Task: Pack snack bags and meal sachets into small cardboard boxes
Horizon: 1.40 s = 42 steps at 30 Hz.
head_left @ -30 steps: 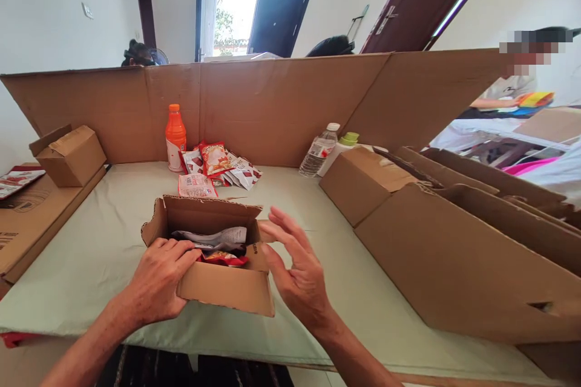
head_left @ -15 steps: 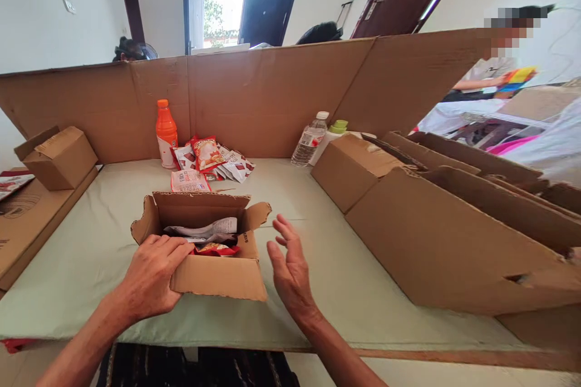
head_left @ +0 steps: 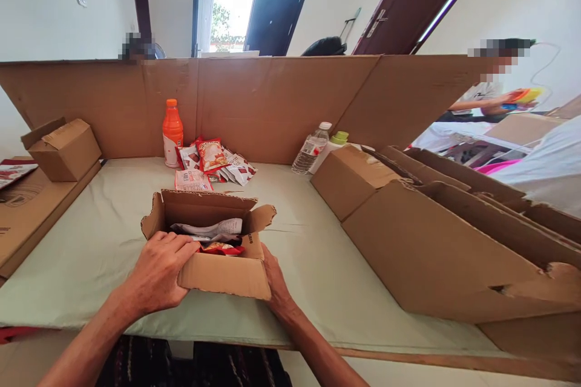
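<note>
An open cardboard box [head_left: 224,275] stands on the pale green cloth near the front, its flaps up or folded out. Inside it lie white and dark packets [head_left: 211,228] and a red snack packet [head_left: 222,248]. My left hand [head_left: 161,269] grips the box's left front edge, fingers curled over the rim. Against the right side of the box is my right hand [head_left: 275,278]; its fingers are mostly hidden behind the box wall. Beyond the box lies a pile of red and white snack packets [head_left: 212,156].
An orange bottle [head_left: 172,133] and a clear bottle [head_left: 311,148] stand before a cardboard wall [head_left: 281,103]. Large cardboard boxes [head_left: 449,248] line the right side. A small box [head_left: 72,148] sits at left. Another person's hands [head_left: 506,98] show beyond, at right.
My right hand has moved left, from apart beside the box to contact with its right side. My left hand still holds the box. The camera view has shifted slightly.
</note>
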{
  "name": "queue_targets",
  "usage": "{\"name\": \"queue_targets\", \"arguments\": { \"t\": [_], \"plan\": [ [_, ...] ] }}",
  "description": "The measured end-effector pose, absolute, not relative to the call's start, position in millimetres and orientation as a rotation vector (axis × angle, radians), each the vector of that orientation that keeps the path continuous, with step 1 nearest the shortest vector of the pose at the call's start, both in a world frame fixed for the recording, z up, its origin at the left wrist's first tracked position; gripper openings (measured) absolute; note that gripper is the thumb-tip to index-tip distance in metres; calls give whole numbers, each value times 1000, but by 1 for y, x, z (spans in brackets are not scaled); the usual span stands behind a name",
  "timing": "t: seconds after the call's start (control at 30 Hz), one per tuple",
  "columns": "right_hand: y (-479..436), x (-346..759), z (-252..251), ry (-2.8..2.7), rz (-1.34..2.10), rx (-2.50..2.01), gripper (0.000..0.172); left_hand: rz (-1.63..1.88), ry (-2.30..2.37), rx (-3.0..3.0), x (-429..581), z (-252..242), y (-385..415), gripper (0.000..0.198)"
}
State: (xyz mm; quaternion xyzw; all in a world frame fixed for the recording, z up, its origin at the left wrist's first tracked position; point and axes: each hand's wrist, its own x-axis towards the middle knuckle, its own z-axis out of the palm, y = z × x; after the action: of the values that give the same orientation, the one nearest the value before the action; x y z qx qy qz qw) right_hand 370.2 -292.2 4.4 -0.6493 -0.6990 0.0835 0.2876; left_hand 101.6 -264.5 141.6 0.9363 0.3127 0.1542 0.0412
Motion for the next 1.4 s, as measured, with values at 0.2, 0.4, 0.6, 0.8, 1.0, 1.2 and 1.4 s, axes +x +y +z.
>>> {"name": "queue_targets", "arguments": {
  "t": [0.2,0.4,0.6,0.8,1.0,1.2,1.4],
  "plan": [
    [-292,366,11,-1727,332,-1806,36,469,955,2858,103,142,-263,48],
    [-296,365,3,-1514,489,-1616,44,325,910,2869,102,160,-270,55],
    [-295,376,-2,-1215,632,-1385,55,515,883,2980,91,169,-277,52],
    [-283,389,42,-1078,541,-1182,45,800,849,2987,88,155,-276,53],
    [-283,385,69,-1237,435,-1028,26,816,866,2994,94,150,-271,58],
    [-271,396,79,-1302,551,-1131,54,699,866,3012,96,154,-271,63],
    [-264,396,77,-1285,576,-1038,39,455,873,3033,89,161,-278,73]
  ]
}}
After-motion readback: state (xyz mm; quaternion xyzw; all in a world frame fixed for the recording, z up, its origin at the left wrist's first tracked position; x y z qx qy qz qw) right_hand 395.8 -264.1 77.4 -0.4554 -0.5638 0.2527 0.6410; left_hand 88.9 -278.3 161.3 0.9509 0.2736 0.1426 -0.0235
